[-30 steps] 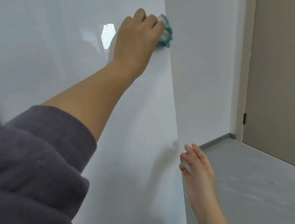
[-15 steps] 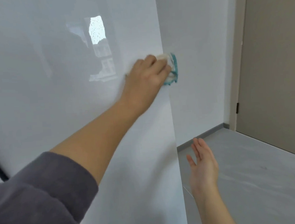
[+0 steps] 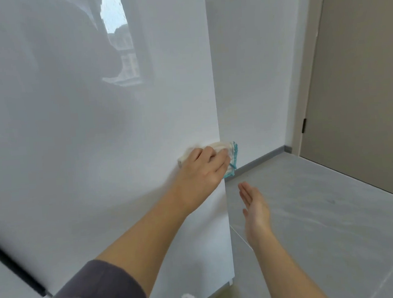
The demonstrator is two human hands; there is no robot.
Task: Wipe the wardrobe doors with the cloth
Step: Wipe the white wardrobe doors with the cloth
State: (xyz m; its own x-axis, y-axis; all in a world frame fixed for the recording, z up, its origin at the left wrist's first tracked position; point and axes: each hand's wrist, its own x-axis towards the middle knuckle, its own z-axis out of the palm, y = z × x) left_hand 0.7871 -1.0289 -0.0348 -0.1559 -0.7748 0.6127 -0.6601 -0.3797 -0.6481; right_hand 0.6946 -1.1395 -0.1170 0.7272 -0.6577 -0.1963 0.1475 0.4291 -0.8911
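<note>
The glossy white wardrobe door (image 3: 96,138) fills the left half of the view, and its right edge runs down the middle. My left hand (image 3: 202,169) holds a bunched white cloth with a teal border (image 3: 233,156) and presses it against the door at that right edge, about mid-height. Part of the cloth sticks out past the edge. My right hand (image 3: 254,205) hovers below and to the right of the cloth, off the door, with straight fingers and nothing in it.
A white wall (image 3: 255,73) with a grey skirting (image 3: 262,159) stands behind the wardrobe. A beige room door (image 3: 362,88) is shut at the right. Grey floor tiles (image 3: 325,221) spread out below. A dark gap (image 3: 14,269) separates this door from the neighbouring panel at lower left.
My left hand has slid the cloth down the door's right edge from near the top to mid-height. My right hand stayed open beside the edge and shifted slightly right.
</note>
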